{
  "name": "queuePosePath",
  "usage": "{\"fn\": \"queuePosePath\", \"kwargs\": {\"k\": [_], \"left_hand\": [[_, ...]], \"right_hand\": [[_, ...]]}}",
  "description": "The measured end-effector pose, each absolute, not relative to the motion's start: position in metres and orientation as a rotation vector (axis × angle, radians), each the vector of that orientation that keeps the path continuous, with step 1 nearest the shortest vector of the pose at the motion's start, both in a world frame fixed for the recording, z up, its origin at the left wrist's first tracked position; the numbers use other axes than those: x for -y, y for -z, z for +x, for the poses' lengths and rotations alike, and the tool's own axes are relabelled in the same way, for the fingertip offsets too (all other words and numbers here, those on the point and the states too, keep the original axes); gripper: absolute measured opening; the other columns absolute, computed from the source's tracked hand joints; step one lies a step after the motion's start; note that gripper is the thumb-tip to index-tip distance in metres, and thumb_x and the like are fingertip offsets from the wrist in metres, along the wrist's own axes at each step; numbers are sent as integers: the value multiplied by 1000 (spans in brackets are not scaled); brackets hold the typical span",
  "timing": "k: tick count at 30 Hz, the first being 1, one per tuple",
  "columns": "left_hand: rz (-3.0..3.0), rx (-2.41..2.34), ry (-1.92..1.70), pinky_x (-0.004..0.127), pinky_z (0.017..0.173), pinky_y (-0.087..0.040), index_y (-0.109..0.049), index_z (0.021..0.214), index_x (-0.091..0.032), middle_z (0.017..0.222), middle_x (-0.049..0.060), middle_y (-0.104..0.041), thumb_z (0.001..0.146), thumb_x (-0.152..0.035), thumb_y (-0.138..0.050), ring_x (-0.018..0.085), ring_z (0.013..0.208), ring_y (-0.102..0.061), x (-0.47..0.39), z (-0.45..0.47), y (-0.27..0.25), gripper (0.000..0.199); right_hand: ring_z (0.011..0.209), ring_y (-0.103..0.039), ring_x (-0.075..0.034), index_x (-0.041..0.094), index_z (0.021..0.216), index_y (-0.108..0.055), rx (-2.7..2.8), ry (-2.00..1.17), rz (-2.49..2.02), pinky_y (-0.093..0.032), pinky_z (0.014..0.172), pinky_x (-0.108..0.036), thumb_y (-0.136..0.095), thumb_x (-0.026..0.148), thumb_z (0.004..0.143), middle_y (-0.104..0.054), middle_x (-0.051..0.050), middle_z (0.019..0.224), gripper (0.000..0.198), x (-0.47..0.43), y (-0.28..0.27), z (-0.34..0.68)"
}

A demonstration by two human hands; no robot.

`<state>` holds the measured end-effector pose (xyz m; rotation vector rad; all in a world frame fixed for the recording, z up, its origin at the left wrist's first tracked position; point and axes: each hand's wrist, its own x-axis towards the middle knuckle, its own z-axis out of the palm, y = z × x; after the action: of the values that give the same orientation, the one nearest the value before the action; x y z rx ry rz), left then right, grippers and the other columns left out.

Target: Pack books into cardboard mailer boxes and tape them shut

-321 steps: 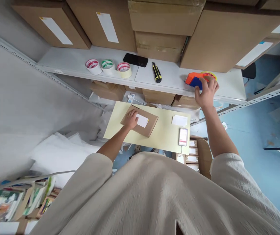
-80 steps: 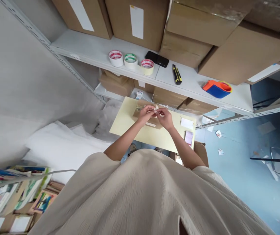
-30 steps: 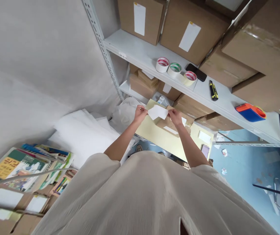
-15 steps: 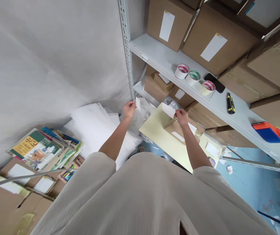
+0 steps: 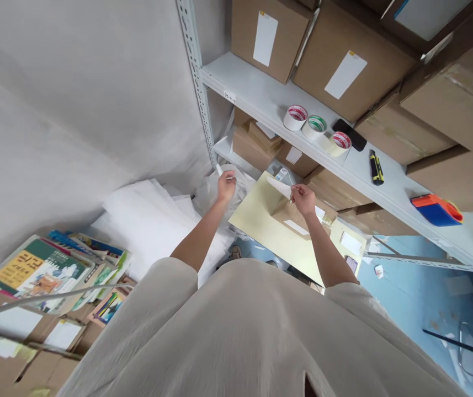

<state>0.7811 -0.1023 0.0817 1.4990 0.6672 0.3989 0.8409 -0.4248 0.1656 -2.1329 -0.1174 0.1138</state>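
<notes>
My left hand [image 5: 226, 186] is closed on a small white paper slip [image 5: 219, 169], held up near the shelf upright. In my right hand [image 5: 303, 199] a white label [image 5: 279, 187] is pinched by one end and stretches out to the left. That label is seen nearly edge-on, above a pale yellow tabletop [image 5: 248, 208]. Below it a taped cardboard box [image 5: 281, 213] lies on the tabletop, partly covered by my right hand and forearm. Crumpled white plastic [image 5: 242, 184] lies behind my left hand.
A grey shelf [image 5: 256, 91] bears large cartons [image 5: 271, 33], several tape rolls [image 5: 314, 125], a black phone [image 5: 350, 135] and a yellow-black cutter [image 5: 376, 168]. White sheets [image 5: 157, 220] are piled at left, beside stacked books [image 5: 41, 270]. A metal upright [image 5: 198, 82] stands ahead.
The view has turned slightly, so shelf and tabletop sit further left. My left hand has turned with its slip. The label in my right hand has tilted and now appears narrower.
</notes>
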Motion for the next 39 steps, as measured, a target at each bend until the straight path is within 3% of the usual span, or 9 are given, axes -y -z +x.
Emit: {"fn": "queuePosePath", "kwargs": {"k": [6,11,16,19,23,27,32,39], "left_hand": [[1375,-597,93,28,77,-58,-74,101,-22,100,6,-84,103,-20,-70,15,82,-78,174,799,-108,4],[1328,-560,259,27,69,-54,-72,96,-22,93,6,-85,101,-34,-79,15,76,-76,228,816,-122,15],[1380,-419,253,27,71,-53,-72,95,-22,82,0,-79,82,-21,-90,15,74,-72,278,832,-125,23],[1425,-355,229,29,74,-56,-71,95,-22,80,-1,-77,78,-16,-88,16,73,-71,303,838,-124,26],[1621,-284,130,33,89,-60,-71,97,-23,85,0,-78,82,-9,-79,18,83,-75,330,837,-120,22],[1851,-223,124,37,101,-62,-74,104,-24,96,3,-83,87,-9,-73,22,93,-78,350,831,-112,23],[1998,-205,189,40,104,-62,-78,109,-25,99,5,-85,88,-8,-72,25,99,-79,360,826,-100,28],[2182,-135,243,42,105,-61,-80,112,-24,104,8,-86,94,-8,-69,28,102,-80,357,827,-98,26]], "right_hand": [[87,-82,-28,24,101,-79,173,-40,-2136,-69,91,-44,-68,80,97,-85,-9,91,58,460,-172,826],[100,-84,-29,25,102,-82,177,60,-2133,-70,106,-50,-72,72,96,-89,-12,111,48,504,-172,813],[102,-85,-29,25,107,-83,75,72,-2120,-71,108,-52,-77,64,95,-88,-12,115,41,549,-167,799],[103,-85,-29,25,108,-84,17,58,-2104,-71,109,-51,-80,64,93,-88,-12,115,42,569,-164,792],[104,-86,-30,25,106,-85,-101,26,-2150,-70,108,-50,-77,61,97,-89,-12,114,38,586,-157,786],[105,-86,-29,25,103,-86,-194,-36,-2254,-68,108,-46,-71,47,101,-90,-11,114,27,592,-145,785],[108,-85,-29,26,105,-87,-175,-123,-2394,-66,106,-43,-63,30,103,-90,-10,115,24,595,-126,785],[110,-81,-29,22,118,-87,-63,-220,-2526,-62,102,-37,-56,23,109,-87,-13,126,32,597,-113,783]]}}
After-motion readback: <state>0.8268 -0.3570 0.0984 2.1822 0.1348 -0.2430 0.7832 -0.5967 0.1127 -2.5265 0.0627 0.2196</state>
